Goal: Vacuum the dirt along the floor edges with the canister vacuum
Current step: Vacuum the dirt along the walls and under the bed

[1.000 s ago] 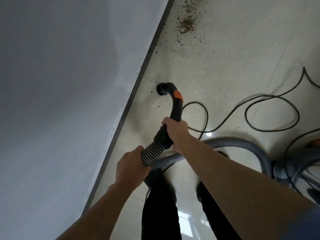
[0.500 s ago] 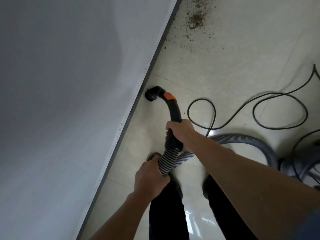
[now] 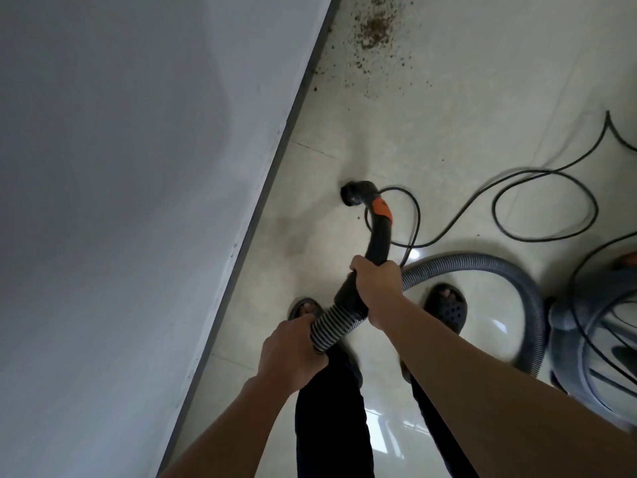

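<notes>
Forearms reach in from the lower edge above dark trousers point(image 3: 331, 408) and two black sandals point(image 3: 448, 305). The left hand point(image 3: 293, 350) is nearest, its fingers curled round the ribbed hose point(image 3: 331, 327) just below the cuff. Directly ahead of those fingers, the right hand point(image 3: 377, 288) wraps the black curved handle point(image 3: 377, 243) from above, fingers clamped round it, and the two hands lie close together.

Beyond the right hand's fingers the handle bends up and over to the left, past an orange tab point(image 3: 382, 208), and ends in a round open end point(image 3: 351, 194) facing down close to the floor point(image 3: 465, 132). Whether it touches the tiles cannot be told. This end sits near the dark skirting point(image 3: 275, 174) that runs along the grey wall point(image 3: 138, 167), but apart from it.

To the right of the fingers the hose arcs away in a grey loop to the canister point(image 3: 565, 326), which is cut off by the frame edge. Its body is closed to view, so what it holds cannot be seen. A black power cord point(image 3: 544, 174) coils on the tiles beyond it and loops behind the handle.

Farthest out, well ahead of the open end, brown dirt point(image 3: 375, 25) lies scattered beside the skirting, thickest in one patch with loose specks around it.
</notes>
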`<state>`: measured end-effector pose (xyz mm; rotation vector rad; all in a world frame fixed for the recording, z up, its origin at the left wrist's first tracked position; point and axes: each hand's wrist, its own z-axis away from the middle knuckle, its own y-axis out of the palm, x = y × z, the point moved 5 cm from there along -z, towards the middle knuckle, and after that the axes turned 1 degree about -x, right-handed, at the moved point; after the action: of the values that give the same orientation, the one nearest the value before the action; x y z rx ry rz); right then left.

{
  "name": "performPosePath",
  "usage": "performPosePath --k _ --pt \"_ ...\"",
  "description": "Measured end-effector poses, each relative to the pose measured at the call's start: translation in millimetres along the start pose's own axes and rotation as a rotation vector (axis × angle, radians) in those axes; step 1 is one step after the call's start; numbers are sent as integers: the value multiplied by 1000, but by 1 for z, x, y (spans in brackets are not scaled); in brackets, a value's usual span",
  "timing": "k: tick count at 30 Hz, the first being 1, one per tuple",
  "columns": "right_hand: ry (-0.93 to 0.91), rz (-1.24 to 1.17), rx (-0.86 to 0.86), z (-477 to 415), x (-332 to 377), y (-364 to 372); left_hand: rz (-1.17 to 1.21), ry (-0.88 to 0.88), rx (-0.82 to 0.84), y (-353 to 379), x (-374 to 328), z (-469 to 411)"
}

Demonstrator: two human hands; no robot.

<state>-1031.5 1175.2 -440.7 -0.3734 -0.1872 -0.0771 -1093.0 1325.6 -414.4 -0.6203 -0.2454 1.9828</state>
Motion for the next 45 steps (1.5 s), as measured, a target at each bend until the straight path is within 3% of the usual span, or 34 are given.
performPosePath --k 5,10,19,24,28,31,35,38,45 --pt "-4 128 -51 -2 1 -27 -29 76 95 7 -31 7" --pt "62 169 6 12 2 -26 16 73 77 10 -27 20" --pt "64 -112 134 4 95 -11 -54 70 -251 -82 -44 -27" --pt "43 -140 183 -14 128 10 -97 26 -276 -107 -51 -49" --pt "144 -313 43 -36 121 -44 -199 77 -221 -113 -100 -65" --pt "245 -511 -84 -58 107 -114 -304 214 -190 -109 -172 -79" --pt "290 -670 -101 -80 117 -163 -422 317 -206 -111 -245 -97" --pt "277 -650 -8 -85 147 -150 -424 251 -251 -128 -241 -104" --pt "158 -168 255 -64 233 -73 -263 11 -190 -167 -198 -93"
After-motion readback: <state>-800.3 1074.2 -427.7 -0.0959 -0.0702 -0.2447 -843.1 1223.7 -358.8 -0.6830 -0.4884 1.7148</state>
